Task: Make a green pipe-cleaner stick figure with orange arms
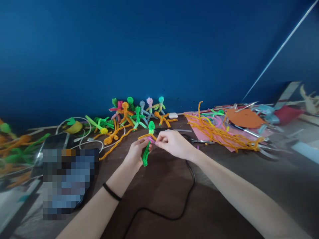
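Note:
Between my hands is a pipe cleaner figure (151, 125) with a green coiled head, orange arms and green legs hanging down. My left hand (138, 151) is closed around its body from the left. With thumb and fingers pinched, my right hand (171, 143) grips a purple pipe cleaner (151, 140) at the figure's middle. How far the purple piece is wound round the body is hard to see behind the fingers. Behind them, several finished figures (138, 116) in green, orange, pink and blue stand against the wall.
Orange pipe cleaners (216, 132) lie heaped on pink sheets (199, 132) at right, near scissors (201, 141). A white earbud case (173, 115) sits by the wall. At left lie a dark device (86, 179) with a blurred screen and a white cable (86, 146). A black cable (190, 189) crosses the table.

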The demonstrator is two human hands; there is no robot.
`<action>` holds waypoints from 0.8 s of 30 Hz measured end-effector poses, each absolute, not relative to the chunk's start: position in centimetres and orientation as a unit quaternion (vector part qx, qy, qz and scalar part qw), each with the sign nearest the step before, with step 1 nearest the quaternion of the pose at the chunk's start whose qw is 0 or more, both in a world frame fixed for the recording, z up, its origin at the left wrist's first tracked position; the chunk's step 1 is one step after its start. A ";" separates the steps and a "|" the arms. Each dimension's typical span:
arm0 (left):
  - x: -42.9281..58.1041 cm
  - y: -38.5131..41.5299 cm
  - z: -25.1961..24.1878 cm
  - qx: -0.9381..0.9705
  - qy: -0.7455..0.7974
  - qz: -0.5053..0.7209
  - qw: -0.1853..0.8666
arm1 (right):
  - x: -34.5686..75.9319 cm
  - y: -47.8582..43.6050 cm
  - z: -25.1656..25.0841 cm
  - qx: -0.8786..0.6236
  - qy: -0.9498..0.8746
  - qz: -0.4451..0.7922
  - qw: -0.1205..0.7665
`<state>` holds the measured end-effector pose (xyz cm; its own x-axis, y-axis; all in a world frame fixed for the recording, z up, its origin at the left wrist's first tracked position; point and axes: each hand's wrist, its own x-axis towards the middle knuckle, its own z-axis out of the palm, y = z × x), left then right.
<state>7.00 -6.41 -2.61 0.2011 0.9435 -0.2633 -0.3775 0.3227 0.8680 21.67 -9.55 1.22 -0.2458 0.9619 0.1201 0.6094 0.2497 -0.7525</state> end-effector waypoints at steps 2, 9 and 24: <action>6.9 -6.3 -2.6 0.328 0.409 0.478 0.704 | 21.8 -9.2 0.8 -0.534 -0.724 0.320 0.297; 6.7 -6.3 -2.2 0.304 0.383 0.472 0.734 | 22.5 -8.6 0.3 -0.515 -0.703 0.397 0.288; 6.5 -6.3 -2.1 0.368 0.381 0.488 0.694 | 22.4 -8.6 0.1 -0.508 -0.703 0.403 0.290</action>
